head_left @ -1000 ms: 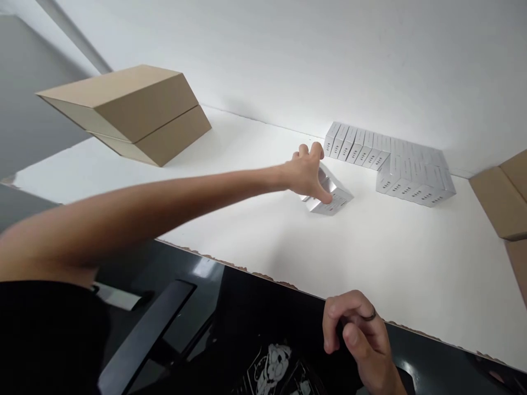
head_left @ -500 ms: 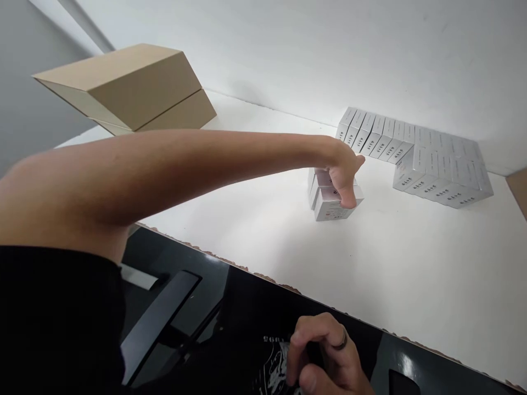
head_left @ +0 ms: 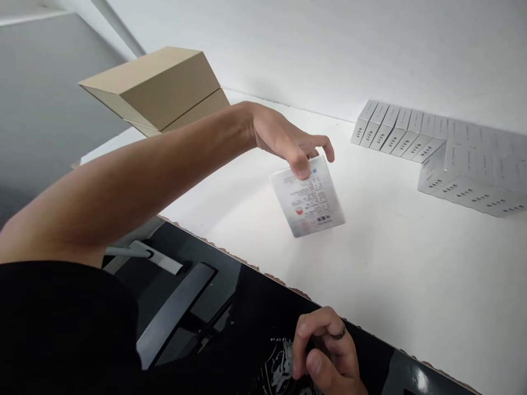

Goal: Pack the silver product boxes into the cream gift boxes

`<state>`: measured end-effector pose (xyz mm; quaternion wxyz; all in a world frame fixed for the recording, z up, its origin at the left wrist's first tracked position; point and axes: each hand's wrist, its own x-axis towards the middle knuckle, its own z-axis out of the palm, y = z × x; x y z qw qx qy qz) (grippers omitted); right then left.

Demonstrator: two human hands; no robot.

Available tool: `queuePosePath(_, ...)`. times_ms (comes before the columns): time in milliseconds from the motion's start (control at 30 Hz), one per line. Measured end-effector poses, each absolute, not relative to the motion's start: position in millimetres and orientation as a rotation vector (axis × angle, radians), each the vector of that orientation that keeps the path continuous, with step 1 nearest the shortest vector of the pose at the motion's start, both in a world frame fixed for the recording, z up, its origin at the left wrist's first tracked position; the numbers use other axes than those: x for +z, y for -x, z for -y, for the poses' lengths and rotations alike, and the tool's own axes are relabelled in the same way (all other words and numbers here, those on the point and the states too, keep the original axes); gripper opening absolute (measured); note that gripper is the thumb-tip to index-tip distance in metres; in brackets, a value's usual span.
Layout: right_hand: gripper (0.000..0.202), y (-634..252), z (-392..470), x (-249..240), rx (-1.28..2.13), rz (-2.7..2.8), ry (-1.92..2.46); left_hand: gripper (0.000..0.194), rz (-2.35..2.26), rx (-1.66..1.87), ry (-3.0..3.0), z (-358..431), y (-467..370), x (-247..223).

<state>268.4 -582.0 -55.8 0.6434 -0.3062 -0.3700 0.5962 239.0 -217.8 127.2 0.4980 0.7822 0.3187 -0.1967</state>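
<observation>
My left hand (head_left: pixel 294 145) reaches in from the left above the white table and grips a small white box (head_left: pixel 310 200) at its upper edge. The thumb presses on its printed face, which has a red mark, and one finger sticks out to the right. Whether another box is behind this one is hidden. Low in the view, over the black front of the shirt, my right hand (head_left: pixel 327 351) has loosely curled fingers apart from the thumb, with nothing between them; a dark ring is on one finger.
Rows of similar white boxes (head_left: pixel 465 145) stand along the wall at the right. A tan carton (head_left: pixel 171 82) rests tilted at the back left. The table's chipped front edge (head_left: pixel 263 269) runs diagonally, with a glossy black surface below it.
My left hand has lifted the white box off the table and brought it nearer, turning its printed face towards me. The view has shifted a little left. My right hand has hardly moved.
</observation>
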Motion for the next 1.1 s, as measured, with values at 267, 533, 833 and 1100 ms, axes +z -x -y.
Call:
queuePosePath(267, 0.032, -253.3, 581.0, -62.6, 1.344, 0.899, 0.736, 0.071, -0.923, -0.477, -1.891, 154.8, -260.3, 109.2)
queuePosePath(533, 0.025, -263.0, 579.7, -64.7, 1.358, 0.835, 0.710, 0.087, -0.868, -0.025, -2.304, 196.2, -200.5, 117.9)
queuePosePath(833, 0.027, -264.5, 582.8, -74.2, 1.494, 0.790, 0.752, 0.080, -0.919, 0.292, -2.432, 267.3, -168.2, 83.9)
queuePosePath(1100, 0.046, -249.6, 582.2, -50.9, 1.546, 0.542, 0.958, 0.079, -0.658, 0.201, -2.337, 238.8, -175.3, 75.3)
